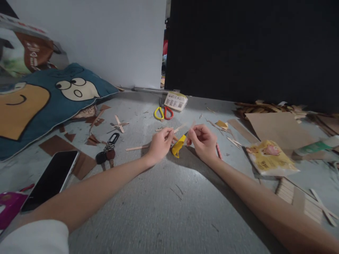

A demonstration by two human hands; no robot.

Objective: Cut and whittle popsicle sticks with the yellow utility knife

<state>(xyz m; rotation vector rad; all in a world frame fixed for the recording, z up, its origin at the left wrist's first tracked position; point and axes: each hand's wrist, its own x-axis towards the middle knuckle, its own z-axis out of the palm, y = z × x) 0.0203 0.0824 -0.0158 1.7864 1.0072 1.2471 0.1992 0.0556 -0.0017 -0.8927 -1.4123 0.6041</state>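
Observation:
My left hand (159, 143) is closed in a pinch on a thin wooden craft stick (179, 128) that points up and to the right. My right hand (202, 141) is curled closed just right of it, fingers bent toward the stick's far end; what it grips is too small to make out. A yellow utility knife (178, 146) lies on the grey floor between and below the two hands. Another wooden stick (137, 147) lies flat to the left of my left hand. A reddish pencil-like thing (219, 151) pokes out beside my right wrist.
Yellow-and-red scissors (163, 113) and a small packet (176, 101) lie farther back. Keys (107, 151), a phone (51, 179) and brown card pieces sit at left by a blue cushion (45, 102). At right are a yellow packet (270, 157), cardboard (280, 128) and a stick panel (304, 204).

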